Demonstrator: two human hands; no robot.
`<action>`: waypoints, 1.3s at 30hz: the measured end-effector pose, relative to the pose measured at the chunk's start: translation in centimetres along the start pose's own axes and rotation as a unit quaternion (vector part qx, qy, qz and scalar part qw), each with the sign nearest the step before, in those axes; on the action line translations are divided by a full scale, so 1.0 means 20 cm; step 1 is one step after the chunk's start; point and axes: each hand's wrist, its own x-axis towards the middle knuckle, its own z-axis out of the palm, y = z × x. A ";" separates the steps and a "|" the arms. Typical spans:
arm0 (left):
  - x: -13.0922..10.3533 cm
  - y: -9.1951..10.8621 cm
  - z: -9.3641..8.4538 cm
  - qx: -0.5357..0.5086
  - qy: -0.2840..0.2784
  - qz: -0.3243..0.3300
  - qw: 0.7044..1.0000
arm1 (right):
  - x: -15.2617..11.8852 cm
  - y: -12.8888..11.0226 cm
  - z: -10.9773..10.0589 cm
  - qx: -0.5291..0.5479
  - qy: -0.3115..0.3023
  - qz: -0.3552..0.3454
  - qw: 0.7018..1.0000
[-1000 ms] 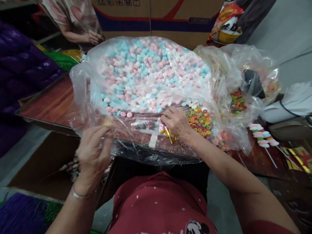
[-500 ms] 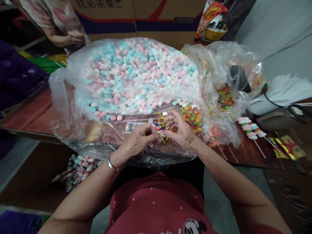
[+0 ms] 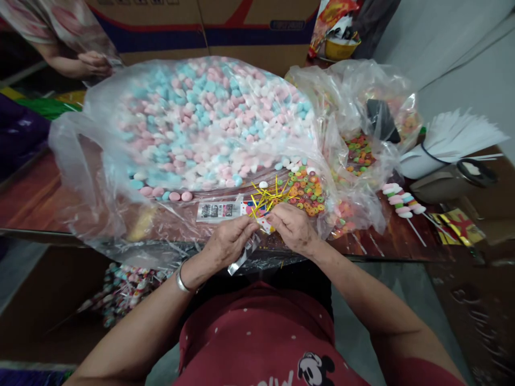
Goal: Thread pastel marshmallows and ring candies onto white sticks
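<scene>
Both hands meet at the table's front edge. My left hand (image 3: 229, 238) is closed, thumb against fingertips, on one side of a small printed plastic bag (image 3: 264, 223). On the bag's other side, the fingers of my right hand (image 3: 293, 228) are curled shut on it. A clear strip of plastic (image 3: 243, 258) hangs below my left hand. Just beyond my fingers lie yellow twist ties (image 3: 267, 197) in a loose heap. Flat printed bags (image 3: 217, 210) rest to their left. Ring-shaped candies (image 3: 308, 190) are piled close to my right hand.
A big clear sack of pink, blue and white candies (image 3: 217, 118) fills the table's middle. At right are candy skewers (image 3: 402, 201), white sticks (image 3: 458, 136) and gold packets (image 3: 458, 228). A carton of finished-looking candy sticks (image 3: 129, 289) stands lower left. Another person's hands (image 3: 94, 64) show upper left.
My right hand's fingers, spread before, have closed on the printed bag beside my left hand. The yellow twist ties show more fully now. The whole view has shifted slightly.
</scene>
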 end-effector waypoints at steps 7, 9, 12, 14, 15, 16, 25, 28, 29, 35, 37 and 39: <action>-0.03 -0.02 0.02 -0.086 -0.028 -0.038 0.995 | -0.06 -0.03 0.00 -0.021 0.034 0.000 0.999; -0.04 -0.02 0.03 -0.061 -0.031 -0.036 0.997 | -0.07 -0.03 -0.01 -0.013 0.036 -0.010 0.999; -0.04 -0.03 0.03 -0.018 -0.033 -0.021 0.999 | -0.09 -0.05 -0.03 -0.003 0.038 -0.016 0.999; -0.05 -0.02 0.04 0.000 -0.027 0.000 1.000 | -0.10 -0.06 -0.03 -0.009 0.043 -0.010 0.999; -0.05 -0.01 0.05 0.004 -0.024 0.010 1.000 | -0.11 -0.07 -0.03 -0.015 0.047 -0.008 0.999; -0.05 0.00 0.05 0.007 -0.021 0.020 1.000 | -0.12 -0.08 -0.04 -0.021 0.055 -0.007 0.998; -0.08 -0.02 0.04 0.018 0.023 0.067 0.997 | -0.50 0.21 -0.61 -0.310 0.305 0.241 0.868; -0.09 -0.04 0.05 -0.026 0.001 0.066 0.997 | -0.71 0.40 -0.81 -0.472 0.216 0.368 0.772; -0.09 -0.05 0.06 -0.043 -0.003 0.063 0.997 | -0.77 0.44 -0.85 -0.501 0.159 0.402 0.750; -0.07 -0.05 0.07 -0.101 -0.007 0.007 0.995 | -0.91 0.53 -0.89 -0.519 0.105 0.403 0.746; -0.07 -0.07 0.06 -0.124 0.001 -0.010 0.992 | -0.92 0.53 -0.91 -0.510 0.132 0.400 0.750; -0.08 -0.09 0.05 -0.150 0.009 -0.028 0.988 | -0.92 0.53 -0.94 -0.522 0.204 0.394 0.729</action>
